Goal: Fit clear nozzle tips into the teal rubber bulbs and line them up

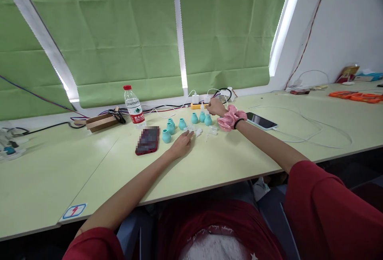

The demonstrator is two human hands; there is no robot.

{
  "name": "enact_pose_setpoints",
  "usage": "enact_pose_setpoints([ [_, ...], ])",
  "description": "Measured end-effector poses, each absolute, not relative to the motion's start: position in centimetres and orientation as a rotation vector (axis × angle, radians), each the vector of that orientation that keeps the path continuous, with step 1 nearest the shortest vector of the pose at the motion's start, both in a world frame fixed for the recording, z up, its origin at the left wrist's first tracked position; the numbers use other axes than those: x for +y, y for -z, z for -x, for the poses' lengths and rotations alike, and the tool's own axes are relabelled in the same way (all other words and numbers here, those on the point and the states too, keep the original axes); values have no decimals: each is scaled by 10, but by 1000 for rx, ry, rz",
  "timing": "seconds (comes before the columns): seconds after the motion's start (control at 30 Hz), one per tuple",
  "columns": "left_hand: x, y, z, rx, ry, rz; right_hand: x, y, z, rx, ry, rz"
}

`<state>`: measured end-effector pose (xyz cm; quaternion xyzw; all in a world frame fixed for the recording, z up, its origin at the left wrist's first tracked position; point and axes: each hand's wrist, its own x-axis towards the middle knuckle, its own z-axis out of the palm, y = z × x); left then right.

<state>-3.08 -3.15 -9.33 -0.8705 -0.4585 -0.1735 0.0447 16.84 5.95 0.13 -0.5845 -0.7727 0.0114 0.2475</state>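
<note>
Teal bulbs [182,124] sit in a row at twelve o'clock on the table [227,160]. The right hand [216,107] bunches its fingers narrowly at one bulb's white tip [202,107]; whether it grips I cannot tell. The left hand [181,143] lies flat, fingers loose, touching white pieces [195,131], a phone [147,140] at its nine o'clock.

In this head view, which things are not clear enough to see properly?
Head view only:
1. Grip of the right hand: too small to tell what it holds, if anything.
2. Screen of the red phone: blurred out.
3. The clear pieces at the left hand: too small to identify.
</note>
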Motion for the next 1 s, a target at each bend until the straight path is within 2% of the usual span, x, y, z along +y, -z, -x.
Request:
enact_pose_setpoints([
  [0.1,-28,91,34,-1409,660,2664,59,0,-170,-2026,-30,1676],
  [0.27,-30,86,34,-1530,769,2604,25,10,-169,-1972,274,1518],
  [0.37,-32,85,32,-1584,828,2588,1,27,-170,-2484,112,1269],
  [0.47,-33,83,33,-1631,878,2555,-8,44,-172,-2767,-80,1204],
  [0.6,-33,83,34,-1634,880,2525,-4,53,-176,-2802,-89,1192],
  [0.8,-43,82,25,-1321,871,2490,-1,55,-181,-2720,23,1298],
  [1.0,-62,82,8,-1182,761,2634,-4,51,-181,-2690,-31,1287],
])
